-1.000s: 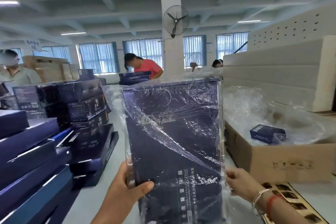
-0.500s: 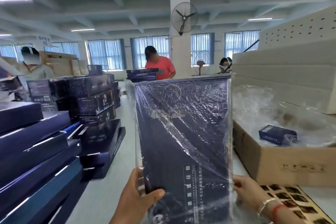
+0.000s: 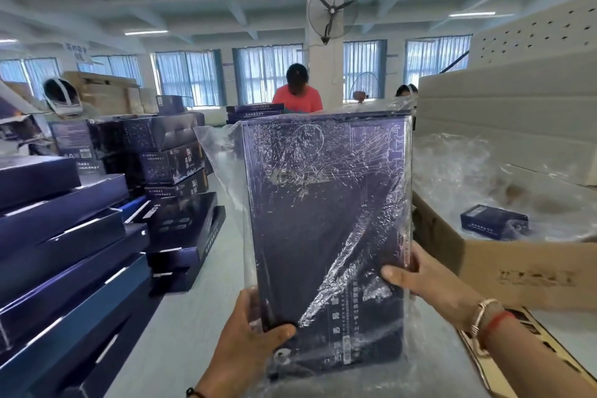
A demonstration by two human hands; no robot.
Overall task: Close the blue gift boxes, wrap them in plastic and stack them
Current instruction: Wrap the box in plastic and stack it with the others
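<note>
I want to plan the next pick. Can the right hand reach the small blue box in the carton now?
Probably not yet: the right hand grips the wrapped gift box, and clear plastic seems to cover the small blue box.

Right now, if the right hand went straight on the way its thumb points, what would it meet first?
The right hand points leftward across the wrapped blue gift box, which it already grips at the right edge. Farther that way, it would probably meet the left hand at the box's lower left corner.
</note>
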